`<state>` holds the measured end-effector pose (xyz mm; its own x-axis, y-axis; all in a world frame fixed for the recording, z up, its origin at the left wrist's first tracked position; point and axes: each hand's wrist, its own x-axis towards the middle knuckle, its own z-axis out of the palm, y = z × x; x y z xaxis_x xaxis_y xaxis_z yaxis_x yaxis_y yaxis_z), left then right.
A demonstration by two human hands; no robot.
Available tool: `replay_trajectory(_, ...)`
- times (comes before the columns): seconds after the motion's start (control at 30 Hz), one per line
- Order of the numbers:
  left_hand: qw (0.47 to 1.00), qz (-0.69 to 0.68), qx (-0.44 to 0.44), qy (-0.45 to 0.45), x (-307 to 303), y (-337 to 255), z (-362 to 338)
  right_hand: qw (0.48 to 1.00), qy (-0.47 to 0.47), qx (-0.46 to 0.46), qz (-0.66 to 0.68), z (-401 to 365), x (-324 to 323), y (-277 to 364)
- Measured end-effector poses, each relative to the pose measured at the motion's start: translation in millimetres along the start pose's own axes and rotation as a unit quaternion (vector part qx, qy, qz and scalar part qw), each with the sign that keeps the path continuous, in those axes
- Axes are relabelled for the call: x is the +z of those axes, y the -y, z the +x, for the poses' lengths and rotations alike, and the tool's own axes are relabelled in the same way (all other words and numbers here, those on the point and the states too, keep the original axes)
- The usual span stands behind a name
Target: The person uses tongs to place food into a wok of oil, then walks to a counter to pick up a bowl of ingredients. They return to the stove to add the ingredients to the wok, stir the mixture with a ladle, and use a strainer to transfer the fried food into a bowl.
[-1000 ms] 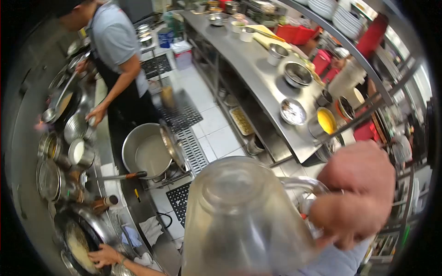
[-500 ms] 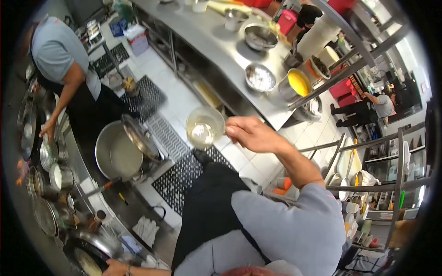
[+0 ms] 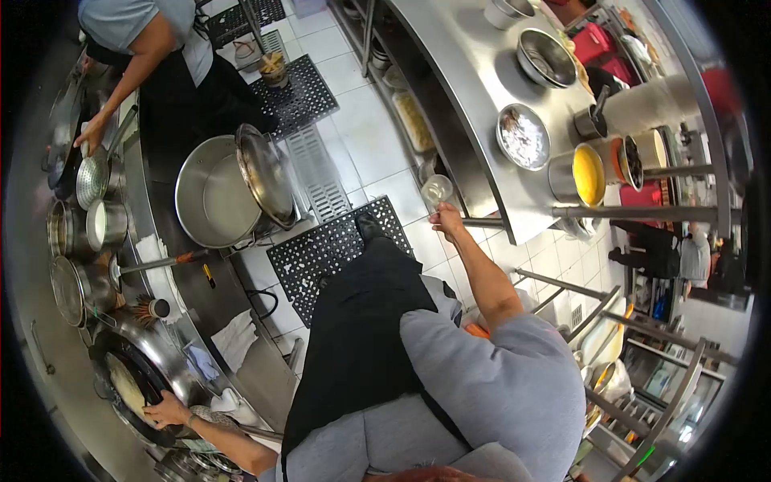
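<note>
My right hand (image 3: 446, 218) reaches forward over the floor, its fingers closed on a clear cup (image 3: 436, 189). The cup is beside the lower shelf of the steel table, and what it holds is too small to make out. At the lower left, my left hand (image 3: 166, 410) grips the near rim of a dark wok (image 3: 150, 371). Pale food (image 3: 126, 387) lies inside the wok. A short brush (image 3: 151, 308) and a white cloth (image 3: 235, 341) are nearby.
A large steel pot (image 3: 217, 193) with its lid (image 3: 263, 177) tilted at its side stands ahead. Bowls and a yellow-filled container (image 3: 589, 175) sit on the steel table (image 3: 482, 104). A co-worker (image 3: 136, 40) stands at the stove, upper left. Black mats (image 3: 321, 261) cover parts of the floor.
My right hand has carried the cup farther forward and lower, toward the table's lower shelf. My view has shifted, showing more of the wok and my left hand.
</note>
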<state>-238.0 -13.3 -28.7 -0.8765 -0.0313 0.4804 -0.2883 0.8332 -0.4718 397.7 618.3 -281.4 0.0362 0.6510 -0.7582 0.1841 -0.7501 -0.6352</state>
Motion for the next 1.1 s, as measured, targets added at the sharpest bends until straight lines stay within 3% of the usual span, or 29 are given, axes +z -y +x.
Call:
replay_trajectory(0.33, 0.98, -0.099, 0.041, 0.169, -31, 24, 26, 0.973, -0.129, 0.06, 0.183, 125, -44, -7)
replay_trajectory(0.53, 0.954, -0.149, -0.041, 0.258, -68, 9, 33, 0.951, -0.098, 0.127, 0.265, 190, -59, -27)
replay_trajectory(0.6, 0.924, -0.206, -0.018, 0.321, -73, 11, 38, 0.942, -0.116, 0.124, 0.29, 192, -54, -21)
replay_trajectory(0.67, 0.866, -0.371, -0.07, 0.329, -67, 11, 37, 0.942, -0.111, 0.111, 0.295, 201, -59, -22)
replay_trajectory(0.73, 0.811, -0.472, -0.118, 0.324, -66, 7, 34, 0.961, -0.084, 0.067, 0.255, 211, -69, -19)
replay_trajectory(0.83, 0.818, -0.466, -0.149, 0.301, -67, -1, 30, 0.934, -0.118, 0.057, 0.333, 231, -84, -11)
replay_trajectory(0.9, 0.823, -0.463, -0.161, 0.287, -71, -3, 27, 0.89, -0.149, 0.024, 0.431, 281, -96, -50)
replay_trajectory(0.93, 0.826, -0.461, -0.165, 0.279, -72, -4, 26, 0.942, -0.172, -0.126, 0.261, 301, -94, -75)
replay_trajectory(0.97, 0.826, -0.463, -0.169, 0.273, -72, -4, 25, 0.941, -0.185, -0.271, 0.078, 313, -90, -103)
replay_trajectory(1.0, 0.829, -0.461, -0.171, 0.267, -66, -1, 27, 0.962, -0.136, -0.164, 0.173, 285, -80, -82)
replay_trajectory(1.07, 0.835, -0.456, -0.166, 0.257, -59, 6, 30, 0.92, -0.09, 0.078, 0.374, 223, -59, -35)
replay_trajectory(1.1, 0.842, -0.449, -0.16, 0.253, -52, 12, 32, 0.933, -0.127, 0.102, 0.322, 191, -41, -19)
